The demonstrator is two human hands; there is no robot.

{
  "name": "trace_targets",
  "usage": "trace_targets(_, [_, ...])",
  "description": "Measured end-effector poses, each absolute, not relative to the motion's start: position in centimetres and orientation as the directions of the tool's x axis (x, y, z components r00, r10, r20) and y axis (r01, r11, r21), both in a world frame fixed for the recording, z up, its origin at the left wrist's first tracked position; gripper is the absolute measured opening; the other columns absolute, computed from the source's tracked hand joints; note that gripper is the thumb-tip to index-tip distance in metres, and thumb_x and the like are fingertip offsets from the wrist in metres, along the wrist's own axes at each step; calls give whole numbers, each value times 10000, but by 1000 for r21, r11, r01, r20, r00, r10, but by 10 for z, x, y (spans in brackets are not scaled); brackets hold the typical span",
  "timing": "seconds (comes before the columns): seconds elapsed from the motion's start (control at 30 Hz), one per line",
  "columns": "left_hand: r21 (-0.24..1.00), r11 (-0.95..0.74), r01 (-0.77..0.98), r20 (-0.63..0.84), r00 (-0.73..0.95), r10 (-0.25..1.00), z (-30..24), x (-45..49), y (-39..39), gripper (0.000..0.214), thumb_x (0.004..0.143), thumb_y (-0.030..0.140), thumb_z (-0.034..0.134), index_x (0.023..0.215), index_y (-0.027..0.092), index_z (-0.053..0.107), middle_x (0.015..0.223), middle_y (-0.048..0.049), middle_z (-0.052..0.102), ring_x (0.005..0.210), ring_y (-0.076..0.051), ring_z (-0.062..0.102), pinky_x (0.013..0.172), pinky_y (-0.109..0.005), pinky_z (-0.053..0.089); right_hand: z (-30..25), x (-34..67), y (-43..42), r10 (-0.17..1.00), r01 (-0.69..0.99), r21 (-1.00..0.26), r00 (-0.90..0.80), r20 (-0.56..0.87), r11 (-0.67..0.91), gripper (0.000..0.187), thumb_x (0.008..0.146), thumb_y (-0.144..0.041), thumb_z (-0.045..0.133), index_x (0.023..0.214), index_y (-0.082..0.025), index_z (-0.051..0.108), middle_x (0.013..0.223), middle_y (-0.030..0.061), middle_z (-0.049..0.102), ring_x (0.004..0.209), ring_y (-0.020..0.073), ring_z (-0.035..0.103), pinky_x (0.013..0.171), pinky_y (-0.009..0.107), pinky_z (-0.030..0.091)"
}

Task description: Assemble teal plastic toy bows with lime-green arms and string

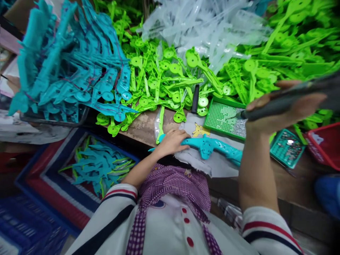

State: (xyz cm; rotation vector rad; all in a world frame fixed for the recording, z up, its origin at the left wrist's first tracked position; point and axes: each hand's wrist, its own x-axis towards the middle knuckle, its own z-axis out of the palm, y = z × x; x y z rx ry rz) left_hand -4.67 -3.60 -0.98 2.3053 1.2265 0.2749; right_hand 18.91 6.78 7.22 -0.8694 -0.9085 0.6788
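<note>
My left hand (172,141) lies curled over the left end of a teal plastic toy part (212,147), pressing it onto a grey cloth (217,164) on the table. My right hand (285,106) is raised at the right and grips a dark electric screwdriver (289,97). Its tip points left over a green tray of small silver screws (224,118).
Heaps of bright green parts (170,78), teal parts (71,67) and clear parts (207,28) fill the back of the table. A teal screw tray (287,148) and a red bin (325,145) sit at the right. A striped bag of teal parts (98,168) lies below left.
</note>
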Motion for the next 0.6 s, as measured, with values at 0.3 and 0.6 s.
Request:
trace_targets(0.3, [532,-466,707,-33,567,823,-13,-45,-35,362,883,368,730,1199,218,636,1156,-47,696,1123,-235,631,985,-393,451,47,147,-25,886,-190,-877,247,393,442,611,704,-877,547,820,-285,644,474,-55,426,336,138,420,326,270,296])
trace_targets(0.6, [533,-450,717,-30,547,837,-14,-45,-37,353,897,372,710,1209,229,628,1144,-61,686,1100,-250,641,926,-394,492,37,97,-14,952,-343,-888,93,291,305,535,643,-765,694,865,-279,685,525,-40,518,378,156,497,355,305,398])
